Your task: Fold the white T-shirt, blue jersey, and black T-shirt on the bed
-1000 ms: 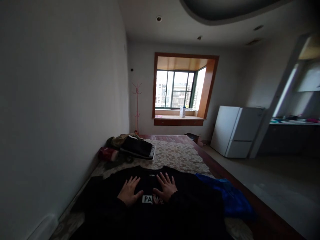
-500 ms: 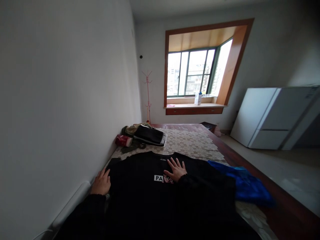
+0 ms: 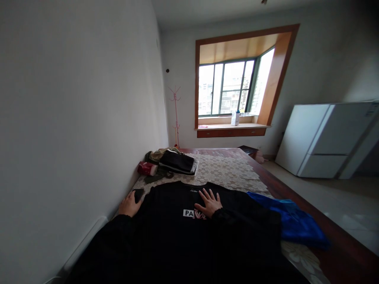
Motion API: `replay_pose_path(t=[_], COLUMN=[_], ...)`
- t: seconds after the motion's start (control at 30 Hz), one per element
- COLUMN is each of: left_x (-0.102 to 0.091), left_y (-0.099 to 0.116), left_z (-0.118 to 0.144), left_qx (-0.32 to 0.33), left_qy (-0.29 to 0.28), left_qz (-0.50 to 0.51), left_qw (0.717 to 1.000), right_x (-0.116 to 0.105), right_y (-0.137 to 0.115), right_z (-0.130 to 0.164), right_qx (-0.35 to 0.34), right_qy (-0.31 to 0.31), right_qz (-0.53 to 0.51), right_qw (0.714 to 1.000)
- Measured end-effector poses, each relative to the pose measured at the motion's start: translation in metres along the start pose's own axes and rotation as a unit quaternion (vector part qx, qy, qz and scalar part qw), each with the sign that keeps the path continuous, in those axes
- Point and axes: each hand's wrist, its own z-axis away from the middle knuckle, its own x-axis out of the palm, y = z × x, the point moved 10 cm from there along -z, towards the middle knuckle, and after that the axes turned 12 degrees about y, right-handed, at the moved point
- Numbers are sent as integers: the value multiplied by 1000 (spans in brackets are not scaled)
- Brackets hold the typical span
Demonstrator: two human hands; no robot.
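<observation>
A black shirt [image 3: 174, 236] lies spread out on the table, its neckline at the far side and a white "PA" print on the chest. My right hand [image 3: 209, 203] rests flat on the chest with its fingers apart, partly covering the print. By the wall, left of the shirt's shoulder, my left hand [image 3: 130, 205] curls its fingers and thumb around a small dark object [image 3: 138, 195]. What kind of object it is cannot be made out.
A lace tablecloth [image 3: 227, 169] covers much of the dark red table. Folded dark clothes [image 3: 177, 161] and a red packet [image 3: 146, 168] lie at the far left. Blue fabric [image 3: 304, 227] lies along the right edge. A wall [image 3: 89, 118] bounds the left side.
My left hand has moved right and slightly forward, from the shirt's left edge to the dark object, and closed around it. My right hand stays on the shirt.
</observation>
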Motion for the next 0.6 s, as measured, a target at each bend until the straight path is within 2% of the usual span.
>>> replay_pose_path(t=[0.13, 0.37, 0.47, 0.6], left_x=[1, 0, -12, -28], left_y=[-6, -5, 1, 17], left_z=[-3, 1, 18, 60], left_qx=[-19, -18, 4, 60], left_qy=[5, 5, 31, 52], left_qz=[-17, -18, -20, 6], left_qw=[1000, 1000, 999, 997], right_x=[0, 1, 2, 2], right_y=[0, 0, 0, 1], right_z=[0, 0, -1, -1], right_qx=[1, 1, 0, 1], right_qy=[0, -2, 1, 0], right_qz=[-4, -2, -2, 4], right_qw=[1000, 1000, 1000, 1000])
